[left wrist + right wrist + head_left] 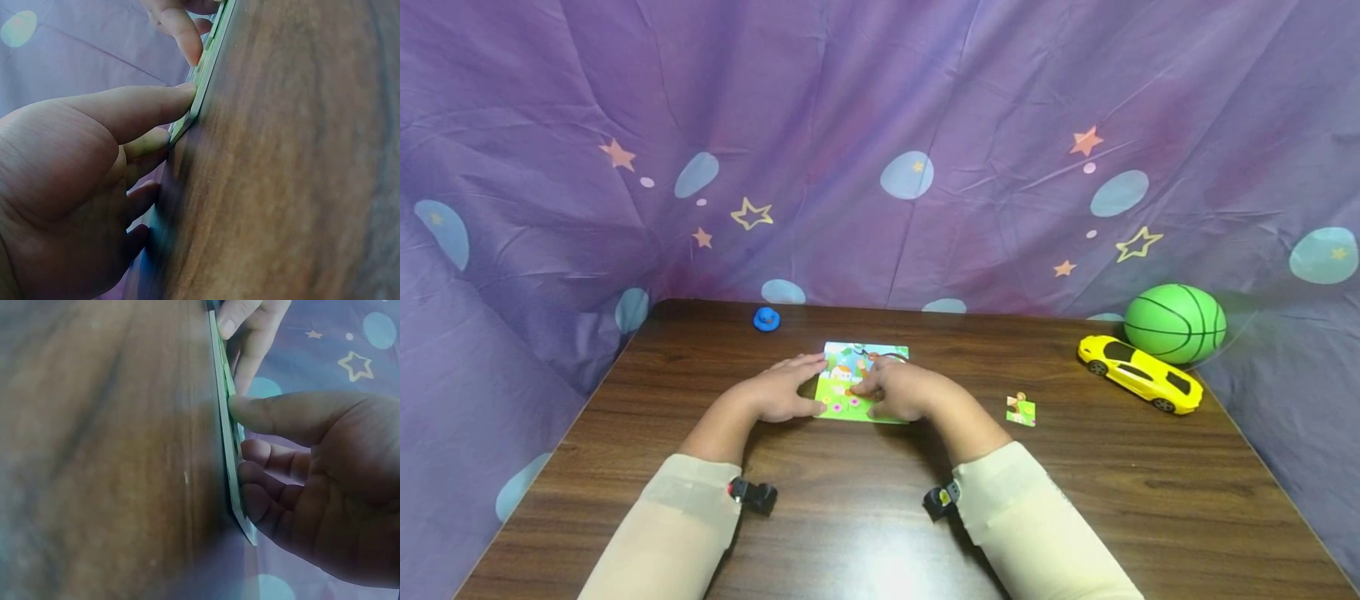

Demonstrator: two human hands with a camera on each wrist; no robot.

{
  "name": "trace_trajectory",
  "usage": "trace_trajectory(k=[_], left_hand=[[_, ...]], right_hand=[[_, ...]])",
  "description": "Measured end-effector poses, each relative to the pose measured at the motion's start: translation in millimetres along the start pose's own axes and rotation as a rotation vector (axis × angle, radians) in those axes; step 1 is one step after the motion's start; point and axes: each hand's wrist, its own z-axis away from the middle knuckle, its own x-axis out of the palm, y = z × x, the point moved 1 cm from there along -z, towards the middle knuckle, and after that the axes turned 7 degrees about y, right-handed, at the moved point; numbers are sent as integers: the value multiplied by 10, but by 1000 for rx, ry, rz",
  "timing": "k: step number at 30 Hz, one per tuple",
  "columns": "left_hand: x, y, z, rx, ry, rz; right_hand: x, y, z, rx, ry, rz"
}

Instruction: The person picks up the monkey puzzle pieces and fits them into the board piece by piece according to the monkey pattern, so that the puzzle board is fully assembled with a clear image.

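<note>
A jigsaw puzzle (850, 409) with a bright garden picture lies in a thin board on the table. My left hand (782, 390) is at its left side; the thumb (156, 103) touches the near left corner and the other fingers lie along the edge. Over the right half rests my right hand (906, 390), thumb (269, 415) and bent fingertips touching the puzzle's top. No loose piece shows between those fingers. They hide part of the picture. To the right lies a separate puzzle piece (1021, 411), green and brown, apart from both hands.
A yellow toy car (1138, 375) stands at the right, in front of a green ball (1176, 323). Near the back left edge sits a small blue rubber duck (767, 319). Purple cloth (880, 100) hangs behind the brown wooden table (820, 533).
</note>
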Motion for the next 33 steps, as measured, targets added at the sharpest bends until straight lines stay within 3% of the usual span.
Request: trace_trajectory(k=[7,20,27,33], left_hand=[[-4,16,-4,3,-4,-8],[-2,0,-12,15,7,-17],[-6,14,-25,20,4,-21],[11,28,-12,4,-4,-14]], right_hand=[[-6,-10,7,26,-22,-1],[21,63,-36,85,-10,-126],[12,95,-26,55,20,-121],[-141,222,72,-14,87,-255]])
